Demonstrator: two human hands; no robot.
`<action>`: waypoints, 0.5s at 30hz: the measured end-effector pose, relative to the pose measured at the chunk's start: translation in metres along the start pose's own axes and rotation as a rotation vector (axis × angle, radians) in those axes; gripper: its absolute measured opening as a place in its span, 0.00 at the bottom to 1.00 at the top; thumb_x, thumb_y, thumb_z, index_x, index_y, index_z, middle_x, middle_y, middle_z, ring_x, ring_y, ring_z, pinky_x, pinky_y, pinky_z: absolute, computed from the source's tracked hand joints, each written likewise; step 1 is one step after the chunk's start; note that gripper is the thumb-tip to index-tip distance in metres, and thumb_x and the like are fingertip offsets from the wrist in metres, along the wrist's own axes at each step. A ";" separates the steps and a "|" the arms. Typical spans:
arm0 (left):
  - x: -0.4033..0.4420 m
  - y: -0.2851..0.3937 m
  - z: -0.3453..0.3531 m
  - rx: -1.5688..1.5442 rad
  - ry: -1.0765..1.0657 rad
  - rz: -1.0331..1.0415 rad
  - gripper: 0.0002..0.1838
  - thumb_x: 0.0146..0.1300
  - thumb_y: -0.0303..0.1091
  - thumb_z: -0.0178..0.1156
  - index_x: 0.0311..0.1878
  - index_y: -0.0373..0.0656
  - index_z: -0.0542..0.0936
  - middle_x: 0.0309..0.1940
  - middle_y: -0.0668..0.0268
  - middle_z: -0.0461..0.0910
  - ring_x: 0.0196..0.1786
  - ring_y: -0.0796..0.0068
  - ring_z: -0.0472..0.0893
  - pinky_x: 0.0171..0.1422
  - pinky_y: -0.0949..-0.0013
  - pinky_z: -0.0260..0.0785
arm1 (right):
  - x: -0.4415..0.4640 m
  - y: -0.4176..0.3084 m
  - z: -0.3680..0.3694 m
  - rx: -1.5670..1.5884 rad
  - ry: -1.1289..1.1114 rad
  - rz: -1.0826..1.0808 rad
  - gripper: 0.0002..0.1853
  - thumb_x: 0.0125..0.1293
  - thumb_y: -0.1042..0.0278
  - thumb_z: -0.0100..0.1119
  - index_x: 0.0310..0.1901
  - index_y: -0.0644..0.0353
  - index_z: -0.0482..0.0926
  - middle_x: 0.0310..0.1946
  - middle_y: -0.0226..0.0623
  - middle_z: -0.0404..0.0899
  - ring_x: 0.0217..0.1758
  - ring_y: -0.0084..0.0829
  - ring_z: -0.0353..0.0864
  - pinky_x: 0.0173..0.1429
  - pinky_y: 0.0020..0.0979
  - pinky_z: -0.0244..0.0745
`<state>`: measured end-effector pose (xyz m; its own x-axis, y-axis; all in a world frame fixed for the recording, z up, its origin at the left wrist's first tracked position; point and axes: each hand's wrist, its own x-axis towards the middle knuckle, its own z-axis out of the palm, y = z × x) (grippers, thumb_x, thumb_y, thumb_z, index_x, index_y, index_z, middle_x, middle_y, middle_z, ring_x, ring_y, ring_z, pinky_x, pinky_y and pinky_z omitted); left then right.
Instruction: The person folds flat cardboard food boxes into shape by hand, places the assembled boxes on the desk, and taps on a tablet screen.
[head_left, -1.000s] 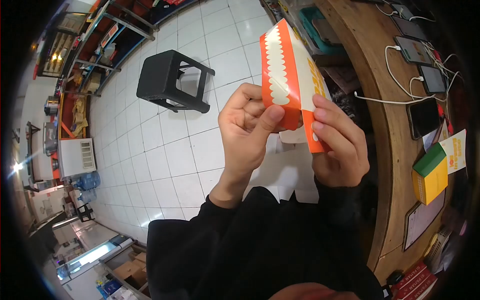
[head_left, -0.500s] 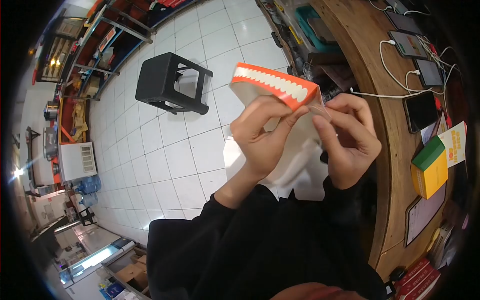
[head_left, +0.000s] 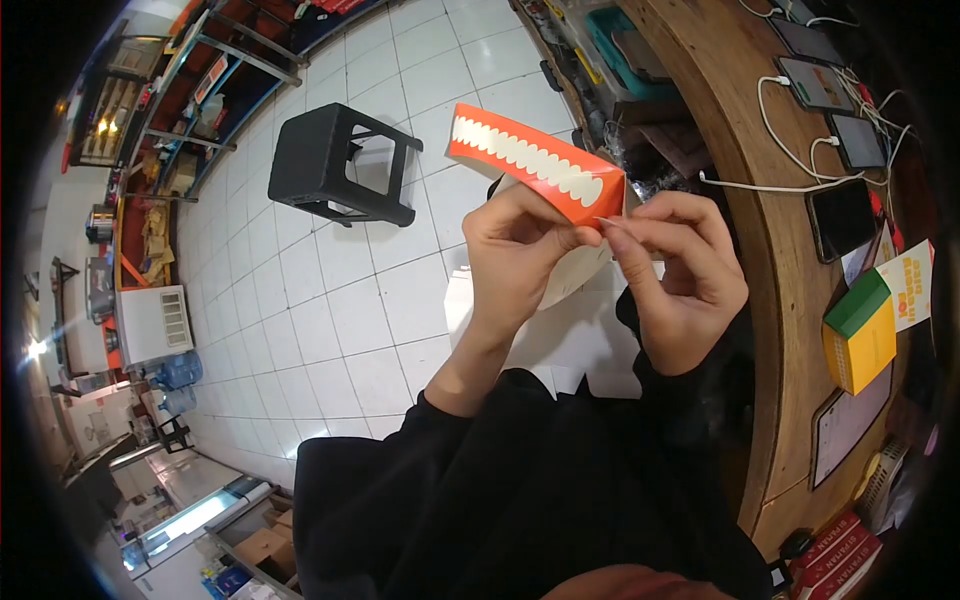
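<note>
In the head view, an orange folded card piece with a cream scalloped band is held up in front of me, its long side slanting down to the right. My left hand pinches its lower edge near the right end, thumb in front and fingers behind. At that same right-hand corner, the thumb and fingertips of my right hand close on a small edge of the card. Part of the card's pale inner side is hidden behind my hands.
A black plastic stool stands on the white tiled floor. To the right, a wooden table carries phones with white cables, a black phone, a yellow and green box and a tablet-like screen. Shelves line the far left.
The card piece has tilted, its patterned side turning more toward me and its far end rising leftward. My right hand has shifted slightly left, its fingertips now against the corner by my left thumb.
</note>
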<state>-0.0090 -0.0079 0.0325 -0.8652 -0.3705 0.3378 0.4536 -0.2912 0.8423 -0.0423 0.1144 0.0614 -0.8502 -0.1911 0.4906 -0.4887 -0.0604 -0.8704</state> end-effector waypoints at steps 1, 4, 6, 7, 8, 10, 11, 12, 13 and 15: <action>-0.002 -0.002 -0.002 0.023 0.013 0.029 0.07 0.46 0.20 0.64 0.28 0.35 0.75 0.35 0.65 0.74 0.37 0.78 0.76 0.42 0.74 0.69 | 0.001 -0.001 0.001 -0.057 -0.007 -0.045 0.08 0.43 0.85 0.62 0.28 0.66 0.79 0.30 0.36 0.73 0.29 0.22 0.74 0.31 0.19 0.69; -0.004 -0.005 0.000 0.088 0.098 0.102 0.07 0.46 0.19 0.64 0.27 0.35 0.75 0.36 0.64 0.72 0.38 0.78 0.76 0.41 0.76 0.70 | 0.002 -0.001 0.005 -0.198 -0.004 -0.171 0.09 0.40 0.86 0.61 0.27 0.66 0.78 0.29 0.36 0.74 0.28 0.25 0.76 0.29 0.20 0.70; -0.008 -0.003 0.012 0.129 0.216 0.136 0.06 0.47 0.19 0.64 0.28 0.35 0.76 0.35 0.64 0.70 0.39 0.77 0.75 0.40 0.77 0.70 | 0.005 0.000 0.005 -0.205 -0.039 -0.163 0.09 0.40 0.86 0.61 0.26 0.66 0.78 0.29 0.37 0.74 0.29 0.26 0.76 0.29 0.21 0.70; -0.012 -0.001 0.013 0.168 0.225 0.110 0.06 0.48 0.20 0.63 0.30 0.34 0.76 0.36 0.63 0.71 0.39 0.77 0.75 0.40 0.78 0.69 | 0.006 0.001 0.005 -0.208 -0.057 -0.162 0.08 0.40 0.86 0.62 0.26 0.66 0.78 0.29 0.37 0.74 0.29 0.26 0.76 0.29 0.21 0.71; -0.015 0.001 0.014 0.207 0.237 0.085 0.07 0.49 0.21 0.63 0.33 0.34 0.77 0.37 0.62 0.71 0.40 0.77 0.75 0.40 0.78 0.69 | 0.005 0.000 0.007 -0.216 -0.048 -0.161 0.08 0.40 0.86 0.62 0.26 0.67 0.78 0.29 0.37 0.74 0.29 0.26 0.76 0.30 0.21 0.71; -0.022 0.005 0.016 0.337 0.231 0.081 0.10 0.51 0.22 0.62 0.38 0.33 0.77 0.40 0.61 0.72 0.41 0.76 0.75 0.40 0.79 0.69 | 0.002 -0.002 0.013 -0.227 -0.037 -0.159 0.08 0.41 0.86 0.62 0.27 0.67 0.78 0.30 0.38 0.73 0.30 0.28 0.76 0.31 0.22 0.72; -0.025 0.007 0.018 0.429 0.207 0.100 0.12 0.52 0.23 0.61 0.41 0.33 0.77 0.41 0.60 0.72 0.42 0.76 0.75 0.40 0.79 0.69 | -0.001 0.000 0.018 -0.219 0.014 -0.159 0.09 0.41 0.86 0.62 0.27 0.68 0.78 0.31 0.38 0.73 0.30 0.28 0.76 0.32 0.23 0.73; -0.025 0.008 0.018 0.520 0.180 0.119 0.13 0.53 0.24 0.60 0.43 0.33 0.76 0.42 0.60 0.72 0.42 0.75 0.75 0.40 0.79 0.69 | -0.004 0.002 0.026 -0.212 0.067 -0.161 0.09 0.41 0.86 0.62 0.28 0.68 0.78 0.32 0.39 0.73 0.31 0.29 0.76 0.33 0.23 0.73; -0.024 0.008 0.018 0.483 0.182 0.119 0.14 0.53 0.25 0.60 0.45 0.32 0.76 0.43 0.59 0.72 0.42 0.75 0.75 0.41 0.79 0.69 | -0.005 0.003 0.029 -0.204 0.121 -0.163 0.09 0.41 0.86 0.62 0.28 0.68 0.78 0.32 0.39 0.73 0.31 0.29 0.76 0.34 0.24 0.74; -0.023 0.007 0.017 0.409 0.188 0.118 0.16 0.55 0.27 0.59 0.47 0.31 0.74 0.45 0.58 0.73 0.41 0.75 0.75 0.41 0.79 0.69 | -0.005 0.002 0.031 -0.221 0.092 -0.196 0.11 0.42 0.87 0.61 0.31 0.68 0.78 0.33 0.40 0.72 0.32 0.30 0.76 0.36 0.25 0.75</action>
<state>0.0100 0.0138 0.0381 -0.7419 -0.5447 0.3911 0.3925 0.1201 0.9119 -0.0330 0.0848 0.0561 -0.7446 -0.1068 0.6590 -0.6675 0.1289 -0.7333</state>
